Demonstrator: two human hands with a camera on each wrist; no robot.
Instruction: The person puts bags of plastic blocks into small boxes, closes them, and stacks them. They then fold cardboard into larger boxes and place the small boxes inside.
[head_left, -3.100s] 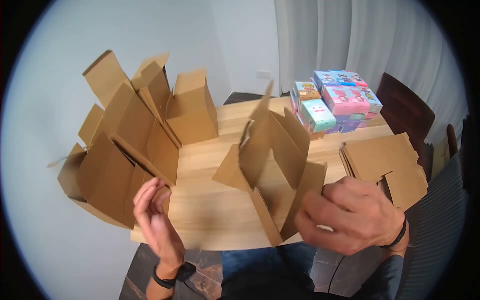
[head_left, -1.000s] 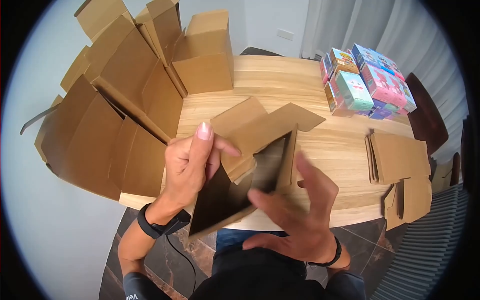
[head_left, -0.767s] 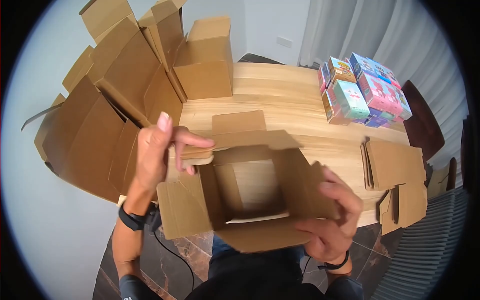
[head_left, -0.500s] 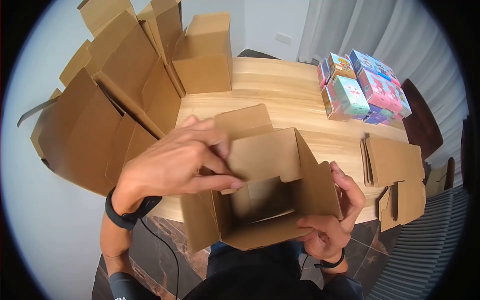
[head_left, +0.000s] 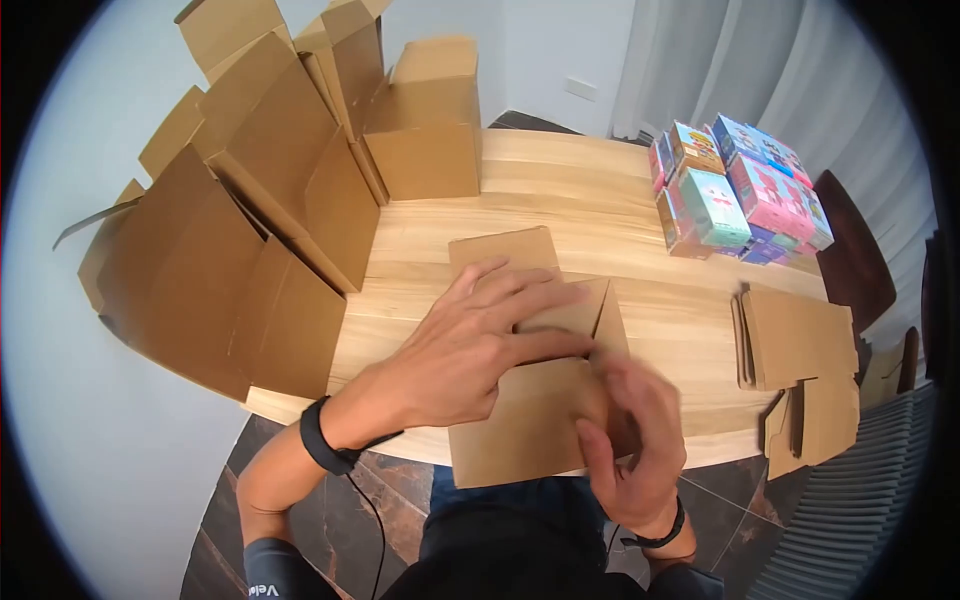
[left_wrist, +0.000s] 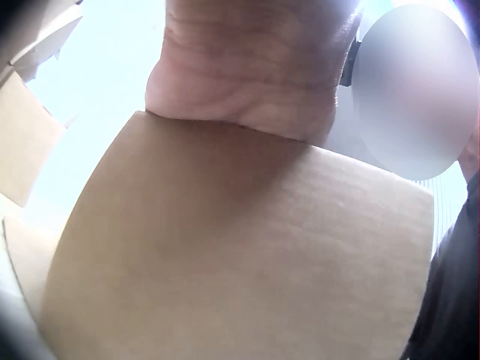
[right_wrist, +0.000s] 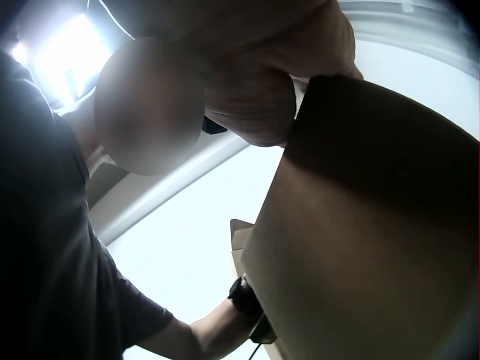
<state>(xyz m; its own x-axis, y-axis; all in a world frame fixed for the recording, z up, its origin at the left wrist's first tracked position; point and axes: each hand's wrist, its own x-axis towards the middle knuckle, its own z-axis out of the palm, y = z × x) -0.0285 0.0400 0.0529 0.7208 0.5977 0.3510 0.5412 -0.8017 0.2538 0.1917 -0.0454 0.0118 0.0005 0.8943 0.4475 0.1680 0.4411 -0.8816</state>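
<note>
Left grip (head_left: 480, 340), fingers straight, rests on the box (head_left: 515, 430) at the near edge of the desk (head_left: 540, 185); right grip (head_left: 635, 425) is blurred, hold unclear. The gaping top is now mostly covered: closing seems underway.

table (head_left: 560, 170) left: boxes (head_left: 300, 180) | far right: stacked packs (head_left: 745, 195) | front centre: carton (head_left: 515, 430)

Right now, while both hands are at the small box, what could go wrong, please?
The small box stands close to the near edge of the table, so pressing by the left hand might tip or slide it off. The far flap sticks out, not folded in, so it could get bent. At the right, the folded cardboard juts past the table edge; a bump from the right hand might knock it down.
</note>
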